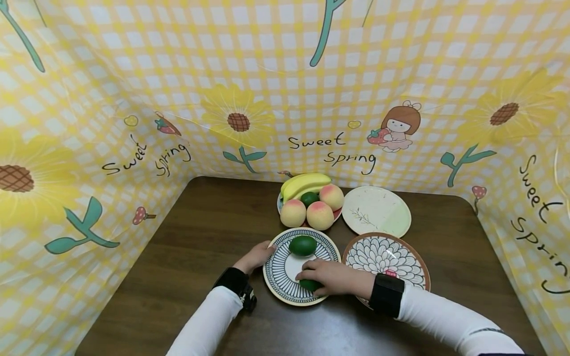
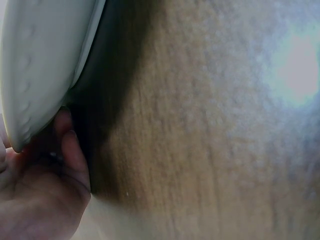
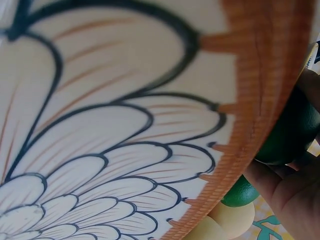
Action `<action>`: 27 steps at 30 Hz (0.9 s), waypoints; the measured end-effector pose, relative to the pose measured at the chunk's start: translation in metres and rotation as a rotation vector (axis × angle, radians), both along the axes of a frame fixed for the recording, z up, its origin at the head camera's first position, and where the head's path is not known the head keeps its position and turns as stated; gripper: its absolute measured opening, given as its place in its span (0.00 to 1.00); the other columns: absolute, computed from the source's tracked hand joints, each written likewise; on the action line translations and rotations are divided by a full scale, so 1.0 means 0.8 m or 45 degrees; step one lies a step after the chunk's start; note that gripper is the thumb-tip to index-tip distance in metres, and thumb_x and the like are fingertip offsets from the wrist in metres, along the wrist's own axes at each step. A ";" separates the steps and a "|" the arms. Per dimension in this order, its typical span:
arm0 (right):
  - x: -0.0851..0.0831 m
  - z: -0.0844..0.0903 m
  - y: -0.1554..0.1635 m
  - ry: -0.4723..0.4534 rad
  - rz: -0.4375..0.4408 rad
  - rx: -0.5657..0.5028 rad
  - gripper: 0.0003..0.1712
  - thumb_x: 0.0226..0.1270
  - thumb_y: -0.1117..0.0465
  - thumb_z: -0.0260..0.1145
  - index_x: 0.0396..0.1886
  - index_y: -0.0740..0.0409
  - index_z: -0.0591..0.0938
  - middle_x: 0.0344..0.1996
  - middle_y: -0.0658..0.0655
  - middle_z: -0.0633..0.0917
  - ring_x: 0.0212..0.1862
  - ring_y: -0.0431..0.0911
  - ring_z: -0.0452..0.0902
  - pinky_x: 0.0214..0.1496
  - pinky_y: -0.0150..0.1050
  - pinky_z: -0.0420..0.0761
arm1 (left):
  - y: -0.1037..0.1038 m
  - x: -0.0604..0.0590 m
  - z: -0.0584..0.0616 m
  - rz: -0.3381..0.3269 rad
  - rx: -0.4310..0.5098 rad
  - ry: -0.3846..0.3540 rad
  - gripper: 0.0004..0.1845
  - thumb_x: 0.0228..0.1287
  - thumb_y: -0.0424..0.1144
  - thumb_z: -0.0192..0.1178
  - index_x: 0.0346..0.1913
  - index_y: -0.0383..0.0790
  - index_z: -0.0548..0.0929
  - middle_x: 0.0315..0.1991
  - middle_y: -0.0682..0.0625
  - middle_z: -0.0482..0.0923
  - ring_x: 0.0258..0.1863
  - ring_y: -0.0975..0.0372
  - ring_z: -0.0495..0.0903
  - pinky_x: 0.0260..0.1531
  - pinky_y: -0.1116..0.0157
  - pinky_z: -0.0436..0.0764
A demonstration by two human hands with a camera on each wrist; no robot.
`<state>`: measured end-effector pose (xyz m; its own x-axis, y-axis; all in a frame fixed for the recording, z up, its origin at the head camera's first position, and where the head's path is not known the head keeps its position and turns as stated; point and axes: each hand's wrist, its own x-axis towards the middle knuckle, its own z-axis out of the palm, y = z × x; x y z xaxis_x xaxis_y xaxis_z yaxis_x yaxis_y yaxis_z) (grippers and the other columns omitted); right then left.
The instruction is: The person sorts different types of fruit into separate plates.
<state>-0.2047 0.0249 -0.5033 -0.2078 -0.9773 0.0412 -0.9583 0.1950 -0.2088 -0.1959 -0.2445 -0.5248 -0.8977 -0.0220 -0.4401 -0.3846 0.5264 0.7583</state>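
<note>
My left hand (image 1: 260,254) grips the left rim of a blue-and-white striped plate (image 1: 274,277). Its fingers (image 2: 75,152) curl under the plate's pale underside (image 2: 45,60) in the left wrist view. Over the front right of that plate, my right hand (image 1: 328,277) holds a dark green oval fruit (image 1: 310,285), partly covered by the fingers. The same fruit (image 3: 287,132) shows against the palm in the right wrist view. A second dark green oval fruit (image 1: 303,245) lies at the back of the striped plate.
Behind stands a plate of bananas (image 1: 307,185), several peaches (image 1: 319,215) and another green fruit (image 1: 309,199). A pale leaf-patterned plate (image 1: 378,210) lies to its right. The brown-rimmed petal-patterned plate (image 1: 383,249) sits under my right wrist. Checked cloth (image 1: 285,99) surrounds the wooden table (image 1: 187,237).
</note>
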 end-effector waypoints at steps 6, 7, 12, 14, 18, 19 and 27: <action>0.002 0.003 0.002 0.004 -0.016 0.003 0.32 0.60 0.55 0.77 0.64 0.49 0.79 0.58 0.57 0.81 0.58 0.47 0.79 0.62 0.38 0.80 | 0.001 -0.001 -0.001 0.001 0.007 0.001 0.21 0.83 0.42 0.42 0.65 0.30 0.74 0.45 0.41 0.82 0.43 0.59 0.81 0.54 0.61 0.76; 0.002 0.004 0.003 0.002 -0.024 0.008 0.32 0.61 0.54 0.77 0.65 0.49 0.78 0.59 0.57 0.81 0.59 0.48 0.79 0.62 0.39 0.80 | 0.002 -0.001 -0.001 0.000 0.010 0.003 0.22 0.83 0.42 0.42 0.65 0.30 0.74 0.46 0.41 0.82 0.43 0.59 0.81 0.55 0.61 0.76; 0.003 0.008 0.005 -0.016 -0.064 0.026 0.34 0.62 0.54 0.77 0.68 0.48 0.77 0.65 0.62 0.79 0.64 0.53 0.78 0.65 0.43 0.80 | 0.002 -0.002 0.000 0.007 0.006 0.018 0.22 0.83 0.42 0.42 0.65 0.29 0.74 0.48 0.39 0.82 0.46 0.57 0.81 0.58 0.59 0.75; 0.003 0.010 0.005 -0.020 -0.071 0.022 0.35 0.62 0.54 0.77 0.68 0.48 0.77 0.66 0.63 0.78 0.65 0.54 0.77 0.66 0.44 0.80 | 0.002 -0.002 0.001 0.004 -0.003 0.027 0.22 0.83 0.42 0.42 0.65 0.29 0.74 0.48 0.39 0.82 0.46 0.57 0.81 0.59 0.58 0.76; 0.003 0.015 0.007 -0.017 -0.072 0.015 0.35 0.61 0.53 0.77 0.68 0.49 0.77 0.66 0.63 0.78 0.65 0.54 0.77 0.66 0.44 0.80 | 0.001 0.000 0.002 -0.003 0.004 0.036 0.23 0.83 0.41 0.42 0.67 0.28 0.73 0.51 0.37 0.82 0.49 0.54 0.82 0.63 0.55 0.75; 0.003 0.017 0.008 -0.018 -0.073 0.014 0.36 0.61 0.53 0.77 0.68 0.49 0.77 0.66 0.63 0.78 0.65 0.54 0.77 0.65 0.44 0.80 | 0.001 0.000 0.002 -0.009 0.004 0.036 0.23 0.83 0.41 0.41 0.68 0.28 0.72 0.52 0.36 0.82 0.51 0.53 0.82 0.64 0.53 0.74; 0.001 0.043 0.013 0.042 -0.086 -0.066 0.36 0.60 0.52 0.78 0.67 0.51 0.77 0.64 0.63 0.79 0.64 0.54 0.78 0.65 0.45 0.80 | 0.000 0.002 -0.002 -0.024 0.017 0.022 0.24 0.84 0.42 0.41 0.70 0.28 0.70 0.60 0.35 0.78 0.64 0.47 0.76 0.72 0.48 0.68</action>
<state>-0.2035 0.0354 -0.4692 -0.2708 -0.9575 0.0994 -0.9499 0.2490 -0.1887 -0.1942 -0.2449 -0.5265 -0.9054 0.0012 -0.4246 -0.3613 0.5232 0.7718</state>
